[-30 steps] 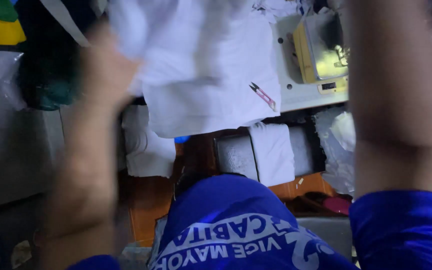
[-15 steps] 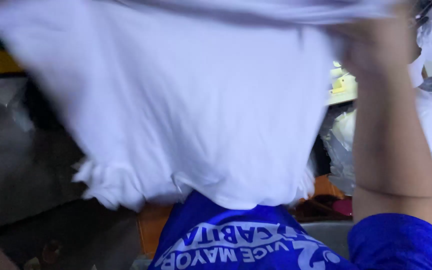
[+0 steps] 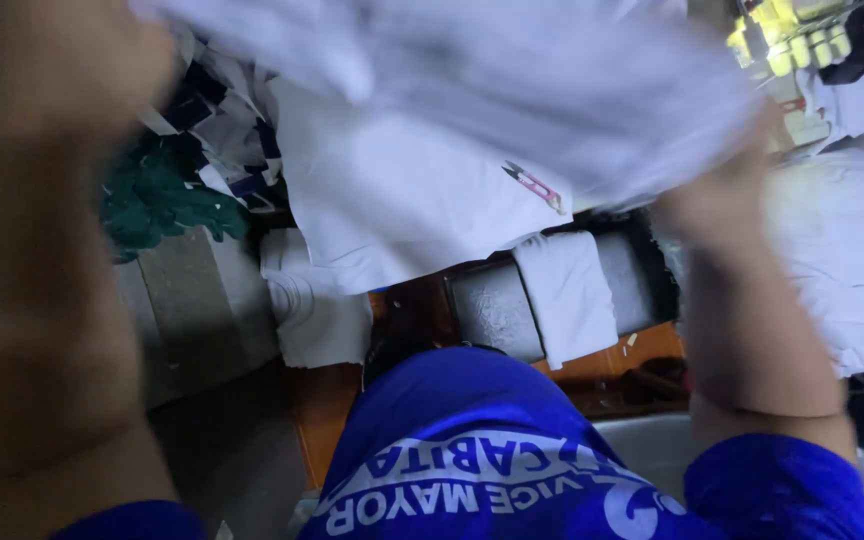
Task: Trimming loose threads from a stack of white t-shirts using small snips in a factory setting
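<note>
Half a second back the white cloth (image 3: 512, 90) hung down like a curtain across nearly my whole view; now it has swung up and away, and the bench beneath shows again. It is a blurred sheet across the top of the picture, held in the air above the work surface, stretched between my two raised arms.

It looks to me light and limp: it billows and folds on its own, with no stiffness at all. I judge it safest taken at an edge or corner with a pinch, since a loose hold in the middle would only bunch it. It should not slip much, being matte fabric.

My right hand (image 3: 717, 205) is up at the cloth's lower right edge, and the fabric seems to run into its fingers, so I take it as closed on the cloth, though blur hides the fingers. My left hand (image 3: 62, 60) is a smear at the upper left, next to the cloth's other end; whether it grips I cannot tell.

Below the cloth lies another white sheet (image 3: 402, 200) flat on the bench, with a small pink thread snip (image 3: 535, 186) on it. A folded white piece (image 3: 567, 295) drapes over a grey block in front of my blue shirt (image 3: 472, 440), and a green rag (image 3: 157, 195) sits off to the left.
</note>
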